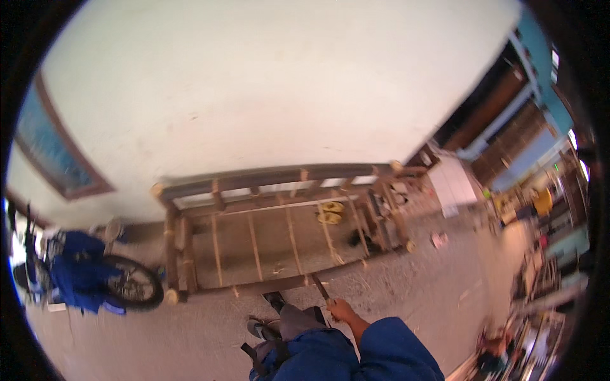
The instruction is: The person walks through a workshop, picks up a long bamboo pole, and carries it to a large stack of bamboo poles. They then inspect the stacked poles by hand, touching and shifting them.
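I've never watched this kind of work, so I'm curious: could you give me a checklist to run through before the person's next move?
1. Tool in hand: ok; the right hand is closed around a dark tool.
2. Left hand clear of the tool: cannot tell; it is out of view.
3. Crossbars firmly fixed to the frame: cannot tell; they span it, but their joints are blurred.
4. Floor seen through the frame uncluttered: not ok; yellow footwear shows there.
5. Motorbike away from the tool: ok; it stands beyond the frame's left end.
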`<state>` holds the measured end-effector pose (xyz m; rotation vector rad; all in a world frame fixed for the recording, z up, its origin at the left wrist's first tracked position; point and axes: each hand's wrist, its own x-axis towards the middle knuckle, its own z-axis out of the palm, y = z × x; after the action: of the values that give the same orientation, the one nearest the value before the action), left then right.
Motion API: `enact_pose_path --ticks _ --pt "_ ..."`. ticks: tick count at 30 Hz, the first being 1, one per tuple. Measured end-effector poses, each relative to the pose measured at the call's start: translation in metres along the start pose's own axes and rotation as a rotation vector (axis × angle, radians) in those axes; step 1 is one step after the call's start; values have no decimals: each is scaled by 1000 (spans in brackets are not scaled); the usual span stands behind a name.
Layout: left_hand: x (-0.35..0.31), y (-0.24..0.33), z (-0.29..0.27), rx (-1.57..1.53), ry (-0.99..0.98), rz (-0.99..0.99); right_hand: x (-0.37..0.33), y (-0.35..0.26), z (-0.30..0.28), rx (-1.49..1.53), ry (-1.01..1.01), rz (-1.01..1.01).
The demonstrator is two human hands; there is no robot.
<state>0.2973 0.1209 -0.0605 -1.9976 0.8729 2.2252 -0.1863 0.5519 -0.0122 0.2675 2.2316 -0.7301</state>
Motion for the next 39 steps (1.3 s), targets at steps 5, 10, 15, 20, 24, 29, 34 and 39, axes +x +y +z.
enact_pose_path --ticks 5,10,15,20,24,29,34,39 --pt "44 120 8 44 -265 -87 -81 123 36 -65 -113 272" --pt "86 187 136 594 -32 233 -153 214 106 -179 65 225" --pt "91 192 329 777 -377 311 -169 270 124 -13 141 289" --pt "51 59 499 1187 -520 285 -156 315 75 320 317 508" --pt "11 -29 574 1429 -672 223 -141 374 28 46 220 179" --pt "-16 -80 639 1632 -741 184 -144 404 4 -10 620 209" --pt "0 -80 679 1712 -696 184 -152 394 25 585 685 471" --pt "45 -45 685 1664 -633 196 -158 369 50 457 480 519"
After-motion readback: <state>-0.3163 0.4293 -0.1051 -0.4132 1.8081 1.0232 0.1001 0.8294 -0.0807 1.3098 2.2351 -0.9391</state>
